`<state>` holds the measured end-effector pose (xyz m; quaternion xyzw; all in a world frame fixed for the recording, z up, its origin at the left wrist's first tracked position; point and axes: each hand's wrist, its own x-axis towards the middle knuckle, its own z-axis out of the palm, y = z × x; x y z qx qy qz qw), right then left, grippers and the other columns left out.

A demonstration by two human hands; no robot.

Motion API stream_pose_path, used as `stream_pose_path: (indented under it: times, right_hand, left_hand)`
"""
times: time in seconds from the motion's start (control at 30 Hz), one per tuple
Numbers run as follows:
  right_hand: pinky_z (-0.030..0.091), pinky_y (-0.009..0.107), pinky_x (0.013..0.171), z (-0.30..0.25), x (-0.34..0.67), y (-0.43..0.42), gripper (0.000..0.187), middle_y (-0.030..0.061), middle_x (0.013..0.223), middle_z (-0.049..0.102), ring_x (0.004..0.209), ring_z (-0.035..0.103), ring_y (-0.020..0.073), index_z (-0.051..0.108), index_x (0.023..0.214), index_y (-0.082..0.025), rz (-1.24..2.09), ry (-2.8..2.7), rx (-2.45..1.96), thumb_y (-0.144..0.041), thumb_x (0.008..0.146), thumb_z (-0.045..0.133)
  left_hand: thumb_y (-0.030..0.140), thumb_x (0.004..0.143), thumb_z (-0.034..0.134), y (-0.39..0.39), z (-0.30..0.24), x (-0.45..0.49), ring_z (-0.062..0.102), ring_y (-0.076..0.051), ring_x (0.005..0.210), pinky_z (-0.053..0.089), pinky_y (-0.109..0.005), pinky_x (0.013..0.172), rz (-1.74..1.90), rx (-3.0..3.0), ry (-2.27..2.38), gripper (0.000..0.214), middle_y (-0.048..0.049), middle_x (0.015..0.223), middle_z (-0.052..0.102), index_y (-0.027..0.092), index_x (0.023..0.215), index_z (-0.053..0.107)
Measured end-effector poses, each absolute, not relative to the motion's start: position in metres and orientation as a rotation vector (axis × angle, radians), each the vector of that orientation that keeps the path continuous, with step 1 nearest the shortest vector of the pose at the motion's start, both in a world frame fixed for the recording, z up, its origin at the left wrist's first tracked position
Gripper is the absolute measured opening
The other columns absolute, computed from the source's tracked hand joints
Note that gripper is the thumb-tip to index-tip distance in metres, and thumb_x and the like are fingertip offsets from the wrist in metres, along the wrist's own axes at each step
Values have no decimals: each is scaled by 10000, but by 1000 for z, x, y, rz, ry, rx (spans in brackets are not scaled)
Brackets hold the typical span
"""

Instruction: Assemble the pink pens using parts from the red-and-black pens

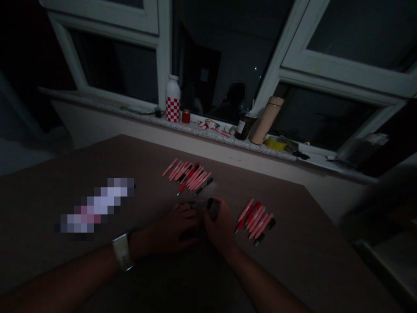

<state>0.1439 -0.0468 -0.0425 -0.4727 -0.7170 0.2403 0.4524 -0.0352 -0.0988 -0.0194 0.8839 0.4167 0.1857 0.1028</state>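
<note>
Above the near middle of the table, a dark pen [210,202] with a black end shows between my hands; dim light blurs its details. My right hand [222,226] pinches its black end between thumb and fingers. My left hand [182,227], with a watch on the wrist, curls its fingers at the other end, partly hiding it. Just beyond my hands lies a row of pens [192,174], mostly pink, with some red and black ones. A smaller group of pink, red and black pens [256,218] rests to the right of my right hand.
A pixelated, pale item [97,208] lies on the table [143,156] at left. Along the windowsill [140,114] stand a red-and-white checked bottle [173,100], a small red jar [186,116], a dark bottle [245,127], a tan flask [267,121] and a yellow tape roll [275,143].
</note>
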Motion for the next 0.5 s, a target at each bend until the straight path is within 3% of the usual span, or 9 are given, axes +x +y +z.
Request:
stream_pose_path:
  times: [0.3, 0.5]
  right_hand:
    - [494, 401, 907, -45, 143, -47, 323, 94, 1092, 640, 1025, 623, 251, 539, 1134, -187, 607, -1746, -1155, -263, 828, 606]
    - [508, 391, 874, -43, 143, -48, 307, 91, 1064, 652, 989, 638, 256, 546, 1132, -187, 600, -1756, -1163, -281, 843, 595]
  left_hand:
    - [358, 845, 696, -94, -21, -44, 536, -230, 1008, 378, -368, 882, 621, 2556, 1260, 201, -37, 1053, 620, 222, 977, 628]
    - [296, 856, 676, -95, -18, -45, 532, -223, 989, 362, -361, 870, 591, 2590, 1226, 101, -20, 997, 634, 220, 906, 631]
